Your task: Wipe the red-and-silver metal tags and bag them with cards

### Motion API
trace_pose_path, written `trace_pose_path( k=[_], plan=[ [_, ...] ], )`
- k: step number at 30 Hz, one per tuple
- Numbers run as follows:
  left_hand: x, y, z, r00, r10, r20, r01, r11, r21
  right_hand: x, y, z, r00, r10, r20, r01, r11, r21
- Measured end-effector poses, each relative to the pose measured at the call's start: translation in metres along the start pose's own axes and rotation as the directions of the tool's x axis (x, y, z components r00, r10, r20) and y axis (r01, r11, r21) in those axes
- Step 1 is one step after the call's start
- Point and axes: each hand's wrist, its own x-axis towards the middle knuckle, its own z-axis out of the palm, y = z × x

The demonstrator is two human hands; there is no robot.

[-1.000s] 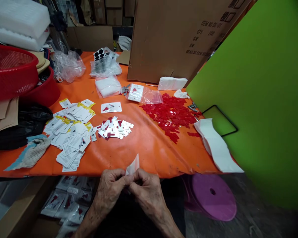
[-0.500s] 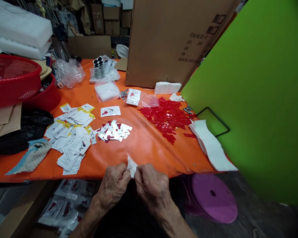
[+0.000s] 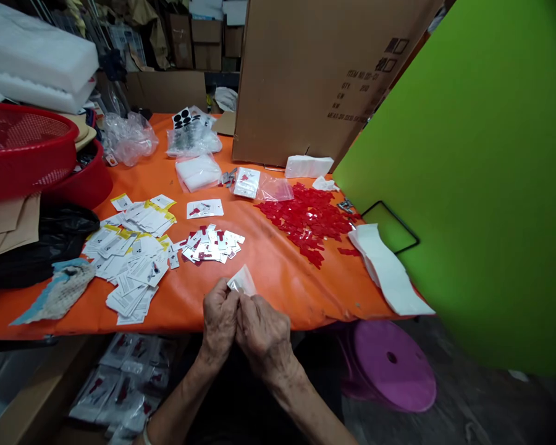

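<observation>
My left hand and my right hand meet at the near edge of the orange table. Both pinch a small clear plastic bag that sticks up between the fingertips. Just beyond it lies a small heap of white cards with red pieces. A pile of loose red plastic pieces spreads to the right. White and yellow printed slips lie scattered to the left.
A big cardboard box stands at the back, a green board on the right. Red baskets and a black bag crowd the left. White sheets hang at the right edge. A purple stool sits below.
Both hands have risen from below the table edge to over it, carrying the small bag forward. The bag now shows flatter and more open between the fingertips.
</observation>
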Motion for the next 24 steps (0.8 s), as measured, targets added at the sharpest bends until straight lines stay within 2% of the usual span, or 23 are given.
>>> trace_pose_path(
  k=[3,6,8,10,12,13,16,19,21,24],
  plan=[
    [-0.002,-0.003,-0.002,0.995,0.072,0.073,-0.085,0.975,0.206,-0.005,0.007,0.0,0.999,0.006,-0.048,-0.003,0.998,0.059],
    [-0.007,0.0,-0.001,0.959,0.248,0.135,-0.282,0.881,0.379,-0.012,0.011,-0.001,0.992,0.079,-0.1,-0.067,0.992,0.111],
    [-0.009,0.003,0.002,0.891,0.433,0.137,-0.444,0.767,0.463,-0.016,0.012,-0.002,0.976,0.194,-0.098,-0.177,0.972,0.157],
    [-0.007,0.006,0.006,0.799,0.582,0.153,-0.57,0.649,0.504,-0.017,0.015,-0.005,0.949,0.307,-0.074,-0.289,0.939,0.189],
    [-0.002,0.01,0.011,0.739,0.647,0.188,-0.635,0.575,0.516,-0.014,0.019,-0.011,0.93,0.361,-0.068,-0.342,0.919,0.197],
    [0.001,0.012,0.013,0.728,0.654,0.205,-0.646,0.555,0.524,-0.012,0.021,-0.015,0.93,0.36,-0.077,-0.34,0.919,0.198],
    [0.008,0.021,0.015,0.743,0.617,0.259,-0.638,0.535,0.553,-0.001,0.027,-0.032,0.959,0.259,-0.118,-0.231,0.95,0.212],
    [0.011,0.031,0.01,0.786,0.503,0.359,-0.617,0.603,0.505,0.009,0.031,-0.044,0.999,-0.014,-0.047,0.024,0.975,0.221],
    [0.012,0.035,0.007,0.825,0.393,0.406,-0.548,0.731,0.406,0.015,0.035,-0.048,0.977,-0.19,0.092,0.169,0.966,0.195],
    [0.012,0.038,0.003,0.881,0.22,0.418,-0.341,0.909,0.239,0.024,0.044,-0.052,0.882,-0.335,0.331,0.316,0.942,0.114]
  ],
)
